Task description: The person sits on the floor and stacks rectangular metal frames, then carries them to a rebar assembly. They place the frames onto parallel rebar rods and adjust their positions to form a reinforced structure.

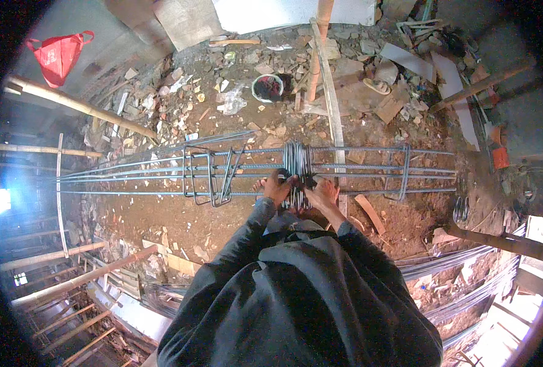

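Long ribbed steel rebars (369, 166) run side by side across the view in front of me. Around their middle hangs a tight bundle of bent wire stirrups (297, 160). My left hand (277, 188) is closed on the bundle's near left side, some fingertips showing to its left. On the near right side my right hand (322, 193) grips the same bundle, its fingertips partly hidden. To the left, a few loose stirrups (211, 177) sit around the bars, some tilted. Farther right, more stirrups (405, 172) stand close together around them.
A bamboo pole (316, 67) and a wooden strip (331, 101) rise beyond the bars. Rubble and a bucket (268, 88) lie at the far side. A red bag (59, 56) is at the upper left. More rebar (449, 263) lies behind me at right.
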Demonstrator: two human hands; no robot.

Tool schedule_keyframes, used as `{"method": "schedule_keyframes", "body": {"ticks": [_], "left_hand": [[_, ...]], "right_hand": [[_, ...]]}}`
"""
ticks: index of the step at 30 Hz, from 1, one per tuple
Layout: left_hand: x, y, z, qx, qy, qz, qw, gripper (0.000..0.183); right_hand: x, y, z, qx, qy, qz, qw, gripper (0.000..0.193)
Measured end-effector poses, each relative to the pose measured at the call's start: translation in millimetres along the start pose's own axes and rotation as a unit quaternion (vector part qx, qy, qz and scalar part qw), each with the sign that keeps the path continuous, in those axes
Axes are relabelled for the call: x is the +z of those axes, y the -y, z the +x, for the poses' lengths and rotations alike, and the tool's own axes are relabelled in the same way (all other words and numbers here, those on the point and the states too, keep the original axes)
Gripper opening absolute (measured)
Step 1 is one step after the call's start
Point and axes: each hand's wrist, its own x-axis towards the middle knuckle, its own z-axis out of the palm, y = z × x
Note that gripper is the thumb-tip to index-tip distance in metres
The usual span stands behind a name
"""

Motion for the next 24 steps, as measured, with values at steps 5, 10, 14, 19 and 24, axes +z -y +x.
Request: {"method": "schedule_keyframes", "body": {"ticks": [5,10,14,19,24], "left_hand": [[-5,13,12,0.126,-0.062,0.056,0.988,0.049],[-20,-2,12,0.071,-0.122,-0.056,0.988,0.041],[-40,-19,5,0.088,-0.194,-0.039,0.976,0.033],[-56,-9,-2,0.098,-0.226,0.094,0.965,0.039],[-71,1,-21,0.027,-0.231,0.241,0.942,0.044]], "right_hand": [[-9,2,-1,0.025,0.042,0.045,0.998,0.078],[-17,1,-11,0.002,-0.028,0.225,0.974,0.062],[-20,4,-16,-0.018,-0.117,0.268,0.956,0.060],[-40,-2,-15,0.020,-0.107,0.147,0.983,0.063],[-50,-7,-16,0.034,-0.053,0.027,0.998,0.065]]}}
